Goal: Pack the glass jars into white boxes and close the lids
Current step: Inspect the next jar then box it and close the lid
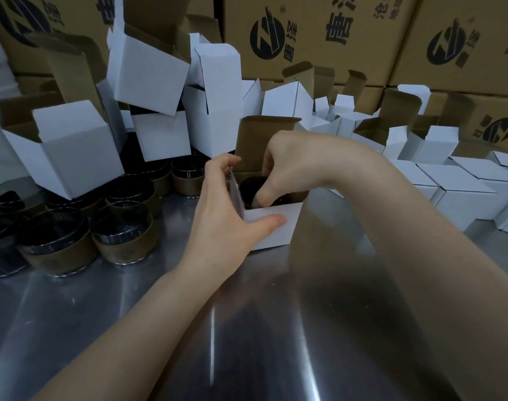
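Observation:
A small white box [278,227] stands open on the steel table, its brown lid flap [255,143] upright at the back. My left hand [221,215] grips the box's near left corner, thumb on the front wall and fingers over the left edge. My right hand [284,166] reaches down into the box, fingers curled on the rim of a dark glass jar [248,186] that sits mostly inside. Only part of the jar's rim shows. Several more dark glass jars [122,238] with brown paper bands stand at the left.
A heap of open white boxes [73,146] rises behind the jars at the left and centre. Closed white boxes [461,195] sit in rows at the right. Large brown printed cartons [319,36] wall off the back. The steel table [247,328] stretches toward me.

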Motion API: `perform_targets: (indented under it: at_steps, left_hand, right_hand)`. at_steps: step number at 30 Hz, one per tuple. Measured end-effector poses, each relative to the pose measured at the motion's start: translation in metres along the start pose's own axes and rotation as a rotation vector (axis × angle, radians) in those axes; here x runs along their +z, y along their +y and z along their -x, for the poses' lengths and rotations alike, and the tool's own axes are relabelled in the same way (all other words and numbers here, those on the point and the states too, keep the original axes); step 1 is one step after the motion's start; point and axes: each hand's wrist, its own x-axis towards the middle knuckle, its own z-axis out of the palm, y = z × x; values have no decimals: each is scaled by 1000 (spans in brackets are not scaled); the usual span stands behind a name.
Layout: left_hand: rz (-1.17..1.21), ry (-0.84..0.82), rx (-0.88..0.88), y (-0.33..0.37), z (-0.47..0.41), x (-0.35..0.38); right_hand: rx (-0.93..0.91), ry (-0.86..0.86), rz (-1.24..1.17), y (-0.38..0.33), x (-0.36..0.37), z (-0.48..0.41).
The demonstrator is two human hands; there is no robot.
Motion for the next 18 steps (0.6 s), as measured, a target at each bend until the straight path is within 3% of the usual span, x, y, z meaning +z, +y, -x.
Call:
perform_targets:
  at_steps: [11,18]
  left_hand:
    - [21,-19,-41,-1,0,-1]
    - [20,-37,-81,1,-2,-7]
  right_hand:
    - [-9,25,65,-3,7,-3]
    - [-168,108,-182,6,-9,9]
